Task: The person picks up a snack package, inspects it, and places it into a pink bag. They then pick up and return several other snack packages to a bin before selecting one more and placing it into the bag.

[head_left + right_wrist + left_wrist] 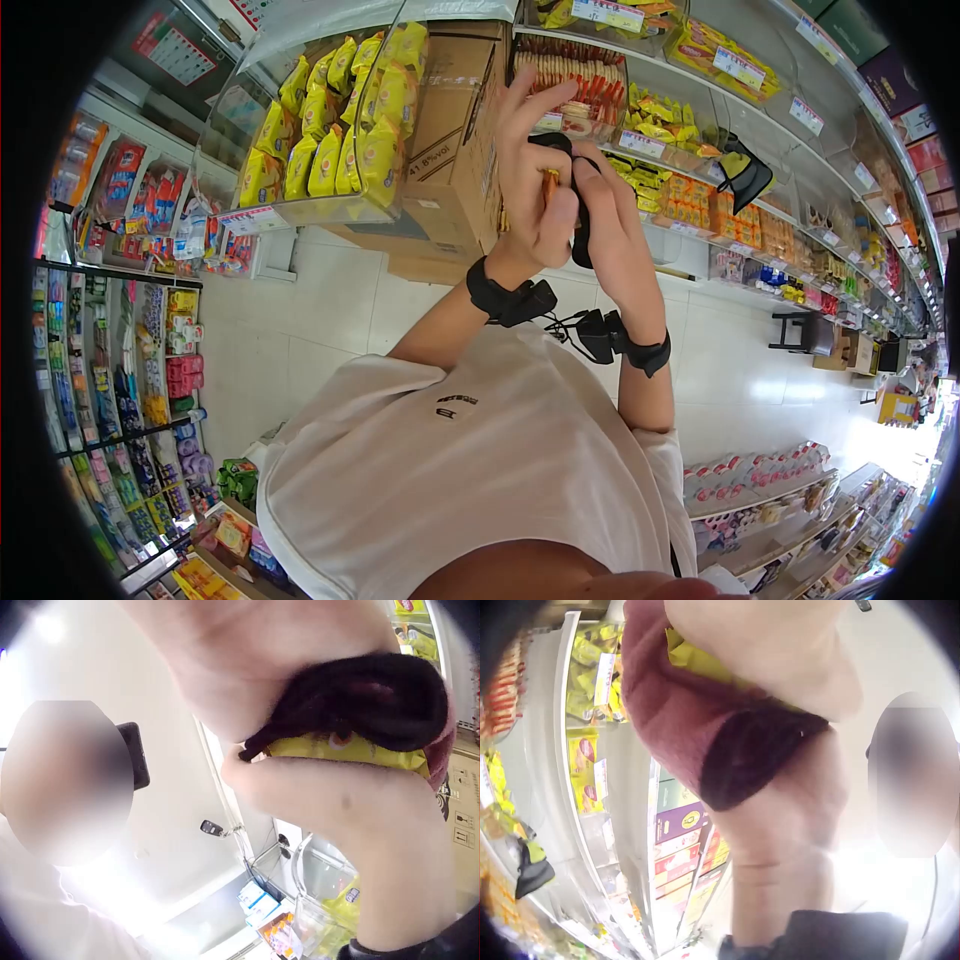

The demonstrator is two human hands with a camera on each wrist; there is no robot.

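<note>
In the head view my left hand [530, 185] is raised before the snack shelf, some fingers extended upward and others bent. Between the bent fingers and thumb it holds a small yellow packet, showing as a sliver of yellow-orange there and as yellow wrapper [307, 747] in the right wrist view. Beside it my right hand [617, 235] grips a soft maroon cloth [667, 712] with a black edge. This cloth lies against the packet, its black part [360, 697] facing the right wrist camera. Fingers and cloth hide most of the packet.
A clear bin of yellow packets [325, 165] stands at the left next to a cardboard box [455, 150]. Snack shelves [700, 205] run along the right, with a black triangular item [745, 180] hanging there. More goods racks [110, 400] stand far left.
</note>
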